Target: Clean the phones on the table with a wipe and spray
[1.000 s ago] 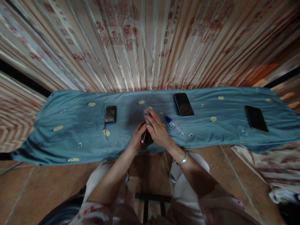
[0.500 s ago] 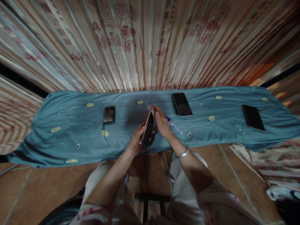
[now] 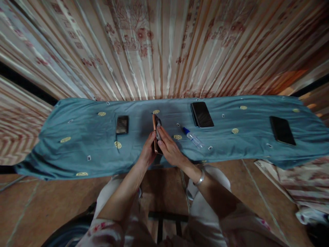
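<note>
My left hand (image 3: 147,153) grips a rose-gold phone (image 3: 154,132) on its edge, standing almost upright above the blue cloth (image 3: 84,137). My right hand (image 3: 171,149) lies flat against the phone's dark screen side, pressing a small grey wipe (image 3: 158,122) onto it with the fingertips. A silver bangle (image 3: 199,178) circles my right wrist. Both hands meet at the middle of the table, near its front edge.
A small spray bottle with a blue cap (image 3: 192,137) lies right of my hands. Two black phones rest further right (image 3: 202,114) (image 3: 282,130). A small dark card-like item (image 3: 122,124) lies to the left. A patterned curtain (image 3: 164,48) hangs behind.
The phone has turned from tilted to nearly edge-on and moved slightly forward. My right hand slid back down along its screen with the wipe.
</note>
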`<state>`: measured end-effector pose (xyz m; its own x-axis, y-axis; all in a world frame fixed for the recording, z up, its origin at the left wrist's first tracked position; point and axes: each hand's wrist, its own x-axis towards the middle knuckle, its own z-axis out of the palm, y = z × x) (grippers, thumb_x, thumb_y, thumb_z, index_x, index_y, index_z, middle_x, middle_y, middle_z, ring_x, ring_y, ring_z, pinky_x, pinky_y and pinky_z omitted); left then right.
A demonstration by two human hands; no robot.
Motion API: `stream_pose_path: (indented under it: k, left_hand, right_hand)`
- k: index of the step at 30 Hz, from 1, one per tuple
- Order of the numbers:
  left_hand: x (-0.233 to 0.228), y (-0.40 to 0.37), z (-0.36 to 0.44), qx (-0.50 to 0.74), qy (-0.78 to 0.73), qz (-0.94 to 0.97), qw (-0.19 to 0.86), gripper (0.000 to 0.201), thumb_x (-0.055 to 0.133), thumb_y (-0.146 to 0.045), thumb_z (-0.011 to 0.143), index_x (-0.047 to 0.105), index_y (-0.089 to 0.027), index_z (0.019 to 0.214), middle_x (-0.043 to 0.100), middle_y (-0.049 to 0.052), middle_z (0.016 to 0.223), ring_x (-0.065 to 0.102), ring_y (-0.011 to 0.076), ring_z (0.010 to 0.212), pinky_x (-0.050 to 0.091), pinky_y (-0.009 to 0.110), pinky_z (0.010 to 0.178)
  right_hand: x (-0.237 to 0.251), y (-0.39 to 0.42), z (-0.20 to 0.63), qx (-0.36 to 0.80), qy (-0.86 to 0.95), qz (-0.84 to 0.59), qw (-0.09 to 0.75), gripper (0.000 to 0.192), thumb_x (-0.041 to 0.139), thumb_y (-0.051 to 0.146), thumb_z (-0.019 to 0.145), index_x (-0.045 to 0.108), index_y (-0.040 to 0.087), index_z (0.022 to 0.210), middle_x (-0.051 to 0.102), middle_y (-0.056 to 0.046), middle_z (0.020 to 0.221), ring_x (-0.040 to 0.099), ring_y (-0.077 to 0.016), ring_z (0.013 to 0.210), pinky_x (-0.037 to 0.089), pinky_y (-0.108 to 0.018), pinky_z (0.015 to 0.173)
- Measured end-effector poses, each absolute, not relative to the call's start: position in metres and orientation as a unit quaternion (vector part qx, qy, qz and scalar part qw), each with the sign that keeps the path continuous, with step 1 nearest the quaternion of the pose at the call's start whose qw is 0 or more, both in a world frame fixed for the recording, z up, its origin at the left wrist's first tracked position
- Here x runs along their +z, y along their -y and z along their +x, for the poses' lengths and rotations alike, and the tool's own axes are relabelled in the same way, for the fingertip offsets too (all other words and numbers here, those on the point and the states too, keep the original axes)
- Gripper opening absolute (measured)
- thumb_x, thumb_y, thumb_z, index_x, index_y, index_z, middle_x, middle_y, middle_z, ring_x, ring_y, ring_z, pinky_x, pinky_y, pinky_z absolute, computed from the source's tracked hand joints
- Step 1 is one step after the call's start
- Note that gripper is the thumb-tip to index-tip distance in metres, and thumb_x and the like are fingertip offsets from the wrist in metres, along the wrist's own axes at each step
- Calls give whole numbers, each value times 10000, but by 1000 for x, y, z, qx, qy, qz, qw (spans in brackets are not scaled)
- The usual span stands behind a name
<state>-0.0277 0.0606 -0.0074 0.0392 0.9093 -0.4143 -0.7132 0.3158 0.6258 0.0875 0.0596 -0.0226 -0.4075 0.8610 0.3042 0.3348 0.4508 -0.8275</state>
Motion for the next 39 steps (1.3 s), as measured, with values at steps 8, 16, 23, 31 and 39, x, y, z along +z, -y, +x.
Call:
stream_pose_path:
  k: [8, 16, 23, 31, 39]
  left_hand:
    - [-9, -66, -34, 598, -382, 107, 696, 221, 633, -304, 829, 668, -173, 1003, 714, 32, 929, 665, 154, 951, 471, 265, 911]
    - [-5, -59, -22, 594, -385, 129, 695, 321, 615, -252, 850, 592, -259, 1170, 686, -17, 1032, 648, 104, 869, 481, 213, 794]
    - [-7, -68, -32, 625, -377, 99, 677, 537, 634, -266, 843, 431, -292, 1339, 685, -24, 865, 675, 126, 790, 509, 275, 826]
    - [-7, -72, -44, 625, -411, 130, 651, 421, 595, -257, 868, 472, -260, 1271, 692, -14, 788, 692, 146, 724, 547, 261, 691]
    - [6, -71, -46, 550, -388, 87, 735, 425, 398, -419, 947, 661, -86, 986, 728, 99, 800, 709, 196, 800, 566, 315, 807]
  right_hand:
    - [-16, -47, 86, 324, 804, -336, 369, 547, 286, 368, 1005, 189, 230, 1525, 259, -54, 1578, 216, -179, 1459, 203, -428, 1214]
    - [-11, -58, 92, 346, 774, -364, 384, 540, 316, 372, 998, 238, 233, 1515, 281, -45, 1568, 224, -192, 1458, 214, -435, 1210]
    - [-9, -48, 91, 376, 781, -338, 367, 515, 271, 399, 1010, 245, 272, 1508, 287, -17, 1568, 225, -153, 1455, 205, -405, 1213]
    - [-4, -41, 98, 322, 828, -302, 347, 496, 311, 363, 1005, 309, 238, 1486, 319, -45, 1553, 287, -173, 1434, 267, -406, 1194]
    - [-10, -44, 97, 268, 846, -292, 355, 544, 302, 363, 1003, 219, 196, 1514, 307, -92, 1556, 256, -180, 1445, 259, -429, 1189]
